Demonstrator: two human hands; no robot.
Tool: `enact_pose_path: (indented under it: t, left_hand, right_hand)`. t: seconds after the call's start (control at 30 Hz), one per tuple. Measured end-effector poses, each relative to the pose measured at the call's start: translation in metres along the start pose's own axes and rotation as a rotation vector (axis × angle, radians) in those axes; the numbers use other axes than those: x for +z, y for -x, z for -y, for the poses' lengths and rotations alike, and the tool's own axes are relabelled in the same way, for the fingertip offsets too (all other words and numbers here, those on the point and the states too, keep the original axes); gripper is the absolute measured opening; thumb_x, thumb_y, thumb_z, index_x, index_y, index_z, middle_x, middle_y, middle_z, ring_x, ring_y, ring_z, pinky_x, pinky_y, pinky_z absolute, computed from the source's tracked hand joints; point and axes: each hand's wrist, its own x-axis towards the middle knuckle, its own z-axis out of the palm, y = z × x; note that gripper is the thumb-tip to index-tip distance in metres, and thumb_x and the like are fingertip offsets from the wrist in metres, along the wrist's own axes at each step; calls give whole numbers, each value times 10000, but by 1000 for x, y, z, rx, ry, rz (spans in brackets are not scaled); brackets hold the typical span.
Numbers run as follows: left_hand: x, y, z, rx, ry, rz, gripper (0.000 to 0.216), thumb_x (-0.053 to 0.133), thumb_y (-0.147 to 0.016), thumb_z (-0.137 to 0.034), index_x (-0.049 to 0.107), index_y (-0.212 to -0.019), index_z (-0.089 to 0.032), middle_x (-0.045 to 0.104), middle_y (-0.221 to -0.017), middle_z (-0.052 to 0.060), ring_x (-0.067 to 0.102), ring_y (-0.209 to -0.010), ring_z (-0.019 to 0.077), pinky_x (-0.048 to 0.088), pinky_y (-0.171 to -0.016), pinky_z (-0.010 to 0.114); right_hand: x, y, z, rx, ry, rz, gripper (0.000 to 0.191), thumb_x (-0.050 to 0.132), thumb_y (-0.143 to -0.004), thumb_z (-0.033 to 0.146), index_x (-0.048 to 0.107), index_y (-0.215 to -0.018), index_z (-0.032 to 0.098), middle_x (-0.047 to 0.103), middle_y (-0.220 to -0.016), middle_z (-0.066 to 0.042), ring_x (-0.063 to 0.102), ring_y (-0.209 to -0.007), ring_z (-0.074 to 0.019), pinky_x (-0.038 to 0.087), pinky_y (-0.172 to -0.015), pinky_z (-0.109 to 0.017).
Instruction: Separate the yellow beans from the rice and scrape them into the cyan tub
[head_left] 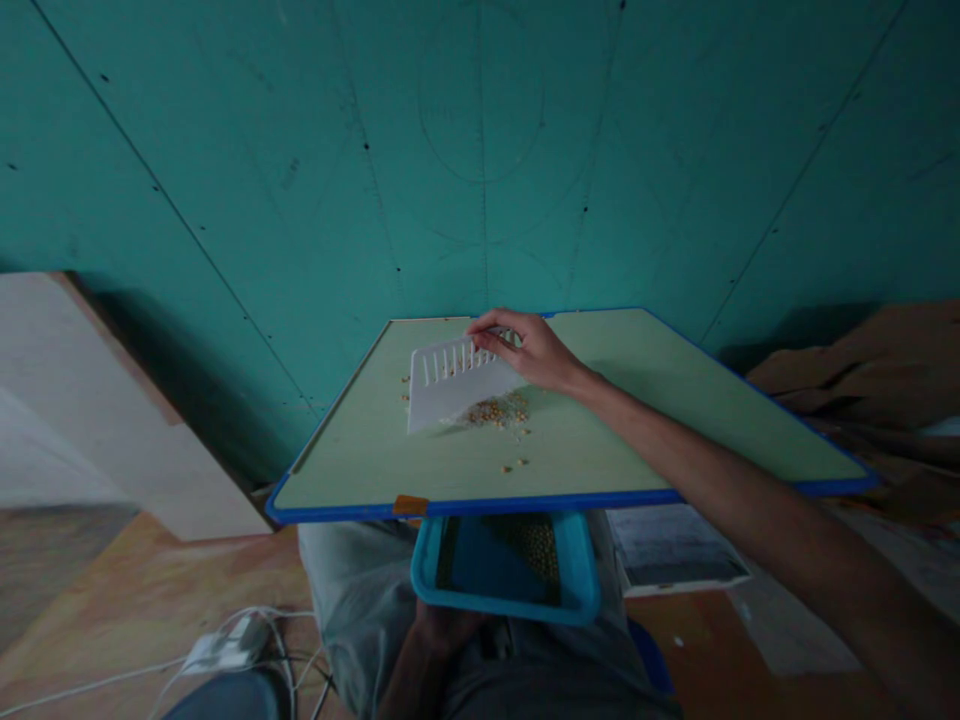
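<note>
The worktop (352,440) is pale green with a blue edge, and a small orange-brown patch (410,505) sits on its near edge. Its far side is up by a big green wall (480,120) with lines and dark dots on it. A large white board (135,400) leans on the left, and brown cardboard (877,360) lies on the right. On the orange-brown floor (97,610), near and left, there is a white power strip (229,645) with white cords (289,660).

A blue tray (510,607) is on the near side, just below the worktop edge, over the person's lap (352,580). Small round grains (544,555) are in it, with many along its right side. More grains, yellow and brown, lie in a loose pile (495,410) in the middle of the worktop, and two are nearer the edge.

The right hand (529,350) pinches a white sheet with slots (454,385) by its top edge, fingers closed on it. The sheet tilts just left of the pile. The left hand (446,620) is low, under the tray; it is dark there, so I can't tell if its fingers grip it.
</note>
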Motion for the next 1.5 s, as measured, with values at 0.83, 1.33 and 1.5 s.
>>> enact_pose_path:
  t: [0.83,1.33,1.5]
  left_hand:
    - [3,-2,0,57,29,66,556,232,-1067,-398,571,-1441,-165,693,-1357,112,661,-1240,268,248,-1260,486]
    - [7,-3,-2,16,54,81,602,207,-1064,-466,499,-1493,-161,686,-1366,120,686,-1187,279,395,-1173,475]
    - [15,-6,-3,17,24,14,581,228,-1069,-454,595,-1425,-180,737,-1297,93,723,-1093,250,459,-1109,420]
  right_hand:
    - [4,5,24,-35,-10,86,196,625,-952,326,752,-1012,190,767,-973,-45,671,-888,-176,464,-773,-299]
    - [7,6,24,-57,52,58,187,615,-963,327,755,-1006,212,767,-953,-35,667,-855,-175,463,-751,-301]
    - [9,6,24,-76,33,75,182,608,-963,290,757,-1007,195,776,-996,-47,679,-890,-175,467,-774,-302]
